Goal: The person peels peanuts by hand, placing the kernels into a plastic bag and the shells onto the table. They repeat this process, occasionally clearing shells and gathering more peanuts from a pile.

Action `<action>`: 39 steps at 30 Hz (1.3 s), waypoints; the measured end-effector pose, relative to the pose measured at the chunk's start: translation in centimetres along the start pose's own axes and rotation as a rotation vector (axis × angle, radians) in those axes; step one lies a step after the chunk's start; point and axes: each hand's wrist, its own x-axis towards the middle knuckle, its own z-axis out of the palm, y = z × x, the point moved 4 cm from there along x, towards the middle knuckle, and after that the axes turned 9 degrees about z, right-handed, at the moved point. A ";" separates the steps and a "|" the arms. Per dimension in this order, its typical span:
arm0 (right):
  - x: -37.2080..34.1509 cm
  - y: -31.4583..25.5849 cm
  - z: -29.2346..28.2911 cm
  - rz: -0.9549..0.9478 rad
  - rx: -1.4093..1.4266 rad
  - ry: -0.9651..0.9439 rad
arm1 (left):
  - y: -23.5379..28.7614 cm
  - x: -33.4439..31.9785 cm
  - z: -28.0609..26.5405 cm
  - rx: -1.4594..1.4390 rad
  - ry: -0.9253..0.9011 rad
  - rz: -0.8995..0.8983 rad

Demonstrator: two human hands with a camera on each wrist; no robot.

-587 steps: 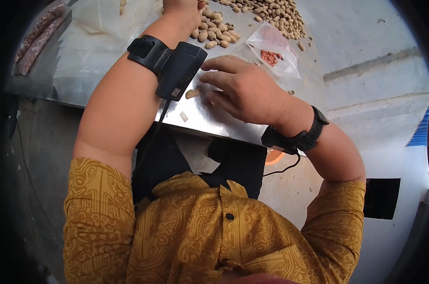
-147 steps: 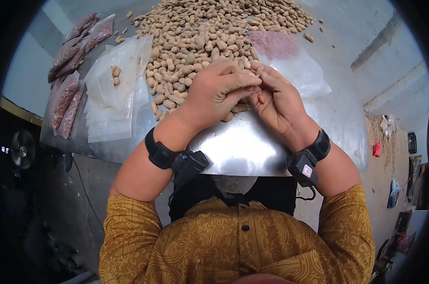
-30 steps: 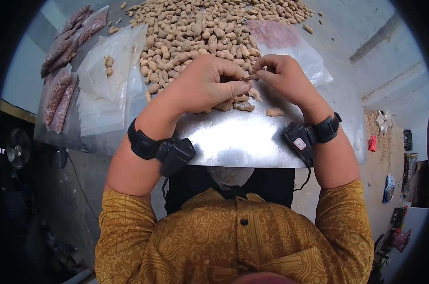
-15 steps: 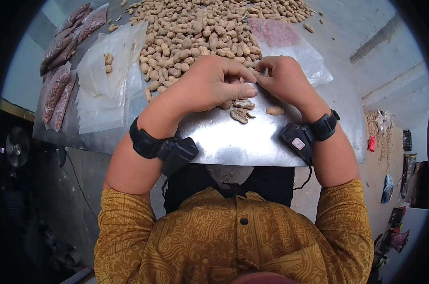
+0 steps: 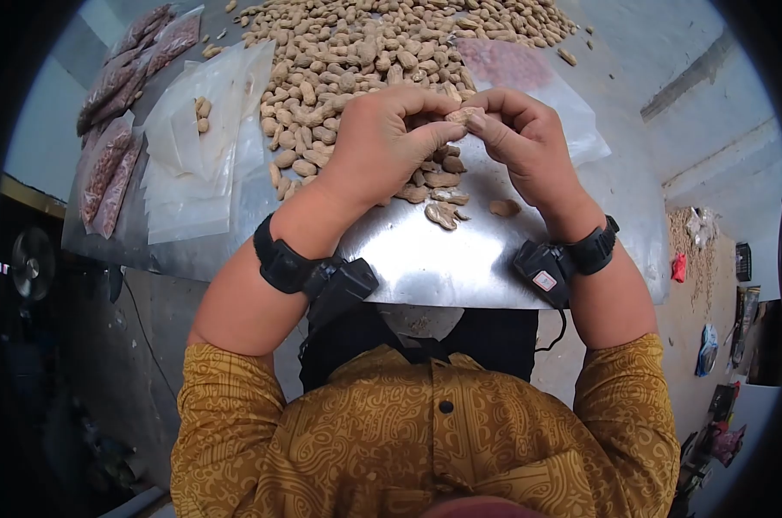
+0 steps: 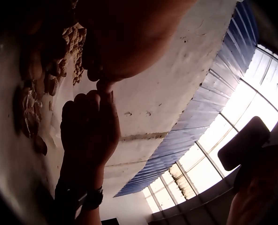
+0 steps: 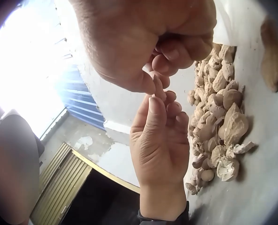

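Observation:
In the head view, a peanut in its pale shell point(image 5: 462, 115) is held between both hands over the near edge of a big peanut pile point(image 5: 369, 60). My left hand point(image 5: 378, 142) pinches its left end between thumb and bent forefinger. Thumb and forefinger of my right hand point(image 5: 533, 142) grip the other end. Below the hands lie broken shells point(image 5: 441, 214), with one brown shell piece point(image 5: 504, 207) apart to the right. In the right wrist view, the fingertips of the left hand point(image 7: 160, 145) and right hand point(image 7: 143, 42) meet, mostly hiding the peanut.
A clear bag with red kernels point(image 5: 507, 65) lies right of the pile. Stacked empty plastic bags point(image 5: 192, 181) lie left, a few peanuts point(image 5: 203, 115) on them. Filled kernel bags point(image 5: 110, 177) sit farther left. The metal table's front edge point(image 5: 460, 306) is near my body.
Earlier, a red kernel lay in the right palm. Over the last second, shell pieces have settled below the hands; both hands have risen slightly, and a peanut now shows between their fingertips.

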 end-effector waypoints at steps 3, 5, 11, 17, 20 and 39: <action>-0.2 -0.1 0.1 -0.032 0.013 0.023 | 0.4 0.0 0.1 0.067 -0.035 0.039; -0.2 -0.1 0.2 -0.050 0.052 0.017 | 0.6 0.0 0.2 0.100 -0.049 0.074; -0.2 0.8 0.4 -0.053 0.182 -0.013 | 1.2 -0.4 0.8 0.196 -0.033 0.231; -0.7 0.7 1.4 -0.028 0.401 -0.005 | 0.6 -0.9 1.2 -0.129 0.029 -0.038; -0.8 0.6 1.8 -0.025 0.498 -0.014 | 0.2 -1.0 1.4 -0.263 0.039 -0.128; -0.2 1.9 2.4 0.166 0.948 -0.174 | 0.0 -0.2 0.8 -0.097 0.078 0.160</action>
